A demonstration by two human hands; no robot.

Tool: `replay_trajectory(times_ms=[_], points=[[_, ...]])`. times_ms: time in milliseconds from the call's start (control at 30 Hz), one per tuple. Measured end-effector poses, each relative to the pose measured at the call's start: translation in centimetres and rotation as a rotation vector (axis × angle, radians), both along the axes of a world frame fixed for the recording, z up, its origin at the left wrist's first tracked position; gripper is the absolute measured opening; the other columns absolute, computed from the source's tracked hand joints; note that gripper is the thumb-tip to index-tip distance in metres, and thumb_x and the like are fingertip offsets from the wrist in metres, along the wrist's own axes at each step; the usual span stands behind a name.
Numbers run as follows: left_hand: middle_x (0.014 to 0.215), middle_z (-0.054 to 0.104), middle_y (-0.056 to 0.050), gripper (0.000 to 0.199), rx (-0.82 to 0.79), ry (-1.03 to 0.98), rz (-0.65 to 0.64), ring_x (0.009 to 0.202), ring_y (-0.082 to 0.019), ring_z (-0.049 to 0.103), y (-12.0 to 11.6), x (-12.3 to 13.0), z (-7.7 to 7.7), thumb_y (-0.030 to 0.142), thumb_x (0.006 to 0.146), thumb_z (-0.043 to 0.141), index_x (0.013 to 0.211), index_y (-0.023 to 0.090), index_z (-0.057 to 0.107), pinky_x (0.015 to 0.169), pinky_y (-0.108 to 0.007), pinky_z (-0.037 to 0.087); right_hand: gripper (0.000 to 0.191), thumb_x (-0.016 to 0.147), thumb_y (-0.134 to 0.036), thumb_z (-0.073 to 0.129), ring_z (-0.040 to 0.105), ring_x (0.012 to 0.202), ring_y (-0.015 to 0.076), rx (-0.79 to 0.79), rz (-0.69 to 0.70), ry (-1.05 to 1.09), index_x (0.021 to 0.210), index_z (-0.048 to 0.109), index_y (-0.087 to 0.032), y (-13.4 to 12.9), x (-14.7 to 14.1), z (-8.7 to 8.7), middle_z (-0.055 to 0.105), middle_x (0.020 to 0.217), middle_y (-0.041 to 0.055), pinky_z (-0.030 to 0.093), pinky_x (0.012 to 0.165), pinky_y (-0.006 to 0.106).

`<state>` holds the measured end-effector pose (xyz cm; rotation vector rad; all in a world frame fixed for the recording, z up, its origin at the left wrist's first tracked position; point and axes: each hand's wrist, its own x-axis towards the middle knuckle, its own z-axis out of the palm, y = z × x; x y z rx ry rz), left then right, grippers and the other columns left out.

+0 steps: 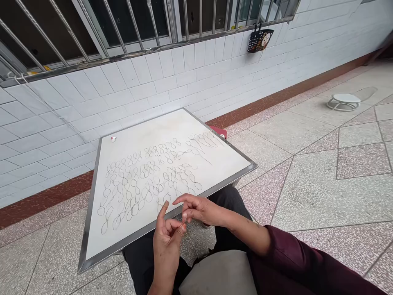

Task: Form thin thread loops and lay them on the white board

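Note:
My left hand is over my lap at the table's near edge, its thumb pinched against a bent finger on a thin wire, while its index finger points up. Close beside it, my right hand has its thumb and a finger together at the same wire, index finger stretched to the left. The wire's loose end hangs down toward my lap. On the white table lie rows of thin dark wire loops, many twisted into figure-eight shapes. Straighter wire pieces lie at the right end of the rows.
A small red and white object sits at the table's far left corner. Behind the table stands a tiled wall with barred windows, where a black patterned bag hangs. A low white chair stands on the floor at right.

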<state>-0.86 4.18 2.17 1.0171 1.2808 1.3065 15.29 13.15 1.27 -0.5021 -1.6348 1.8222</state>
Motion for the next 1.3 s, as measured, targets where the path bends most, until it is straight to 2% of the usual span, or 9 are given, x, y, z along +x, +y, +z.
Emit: replay_trajectory(times_ms=[100, 267, 333, 433, 500, 733, 833, 1000, 1300], points=[[0.066, 0.061, 0.006, 0.085, -0.011, -0.033, 0.023, 0.067, -0.015, 0.055, 0.0, 0.0, 0.0, 0.038, 0.079, 0.077, 0.152, 0.025, 0.034, 0.081, -0.031, 0.047, 0.039, 0.097, -0.038, 0.061, 0.061, 0.075, 0.0111, 0.079, -0.016, 0.0, 0.132, 0.052, -0.025, -0.2, -0.1, 0.0, 0.058, 0.084, -0.0029, 0.05, 0.074, 0.028], [0.066, 0.06, 0.006, 0.079, -0.012, -0.015, 0.03, 0.065, -0.014, 0.054, -0.3, 0.1, 0.6, 0.039, 0.08, 0.076, 0.149, 0.024, 0.04, 0.074, -0.028, 0.047, 0.036, 0.099, -0.043, 0.056, 0.061, 0.074, 0.012, 0.054, -0.05, 0.042, 0.129, 0.055, -0.023, -0.4, -0.2, -0.2, 0.059, 0.079, -0.0026, 0.05, 0.071, 0.027], [0.066, 0.061, 0.005, 0.081, -0.021, 0.005, 0.042, 0.066, -0.015, 0.056, -0.3, 0.1, 0.9, 0.039, 0.08, 0.077, 0.149, 0.023, 0.039, 0.074, -0.029, 0.047, 0.04, 0.1, -0.043, 0.054, 0.061, 0.077, 0.0123, 0.05, -0.052, 0.04, 0.134, 0.051, -0.023, -0.4, -0.2, -0.1, 0.061, 0.082, -0.0016, 0.05, 0.075, 0.029], [0.069, 0.062, 0.005, 0.086, -0.037, 0.05, 0.058, 0.07, -0.016, 0.058, -0.3, 0.1, 1.2, 0.04, 0.079, 0.077, 0.152, 0.024, 0.034, 0.078, -0.031, 0.048, 0.051, 0.095, -0.04, 0.064, 0.062, 0.083, 0.013, 0.058, -0.032, 0.028, 0.14, 0.044, -0.025, -0.5, -0.3, -0.1, 0.064, 0.09, -0.0003, 0.049, 0.08, 0.03], [0.068, 0.062, 0.005, 0.087, -0.031, 0.08, 0.072, 0.071, -0.017, 0.058, -0.4, 0.2, 1.3, 0.041, 0.079, 0.076, 0.153, 0.025, 0.032, 0.08, -0.032, 0.048, 0.054, 0.088, -0.037, 0.073, 0.063, 0.08, 0.0129, 0.033, -0.027, 0.032, 0.134, 0.048, -0.025, -0.6, -0.7, -0.3, 0.064, 0.089, -0.0015, 0.049, 0.077, 0.029], [0.067, 0.06, 0.006, 0.082, -0.028, 0.181, 0.1, 0.07, -0.017, 0.058, -0.5, 0.7, 1.5, 0.044, 0.082, 0.072, 0.152, 0.026, 0.033, 0.079, -0.031, 0.047, 0.029, 0.085, -0.035, 0.073, 0.057, 0.072, 0.0098, -0.016, -0.128, 0.047, 0.107, 0.062, -0.02, -1.1, -1.8, -0.6, 0.061, 0.084, -0.0025, 0.047, 0.07, 0.025], [0.067, 0.059, 0.006, 0.08, -0.047, 0.226, 0.079, 0.069, -0.017, 0.055, -0.5, 0.6, 1.6, 0.044, 0.084, 0.071, 0.152, 0.025, 0.034, 0.08, -0.031, 0.046, 0.026, 0.084, -0.033, 0.074, 0.056, 0.072, 0.0099, 0.001, -0.144, 0.025, 0.104, 0.064, -0.019, -1.2, -1.8, -0.3, 0.06, 0.084, -0.0018, 0.047, 0.069, 0.024], [0.067, 0.055, 0.007, 0.076, -0.061, 0.222, 0.066, 0.069, -0.017, 0.054, -0.4, 0.6, 1.7, 0.043, 0.084, 0.07, 0.15, 0.025, 0.037, 0.079, -0.03, 0.045, 0.027, 0.082, -0.027, 0.074, 0.058, 0.074, 0.0104, -0.011, -0.071, 0.011, 0.106, 0.063, -0.02, -1.0, -1.4, -0.1, 0.063, 0.086, -0.0014, 0.047, 0.07, 0.025], [0.065, 0.051, 0.007, 0.076, -0.095, 0.177, 0.012, 0.067, -0.016, 0.053, 0.0, 0.4, 1.2, 0.037, 0.082, 0.07, 0.15, 0.023, 0.037, 0.082, -0.033, 0.047, 0.016, 0.083, -0.024, 0.073, 0.057, 0.068, 0.0103, 0.006, -0.104, 0.066, 0.092, 0.062, -0.018, -1.2, -2.0, -1.1, 0.062, 0.077, -0.0022, 0.047, 0.065, 0.023]])
